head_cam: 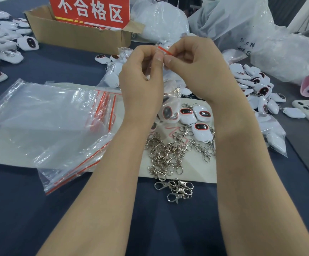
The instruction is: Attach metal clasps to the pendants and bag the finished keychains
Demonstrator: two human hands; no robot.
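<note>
Pinching the red-striped top of a small clear plastic zip bag [174,102], raised over the middle of the dark blue table [39,209].

Clenched on that strip from both sides: left grip [140,74] and right grip [200,71], fingertips meeting. Hanging low inside: a white rounded pendant with a dark face [167,113] and its metal clasp [176,92]. On the cream mat [196,170] nearer: loose silver swivel clasps [168,156]. Just right of the bag: more white pendants [196,115]. Left: empty clear zip bags [48,122], stacked.

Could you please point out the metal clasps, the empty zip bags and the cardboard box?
metal clasps [165,157]: head view, middle of pile.
zip bags [44,122]: head view, top bag's middle.
cardboard box [79,36]: head view, front wall.
</note>
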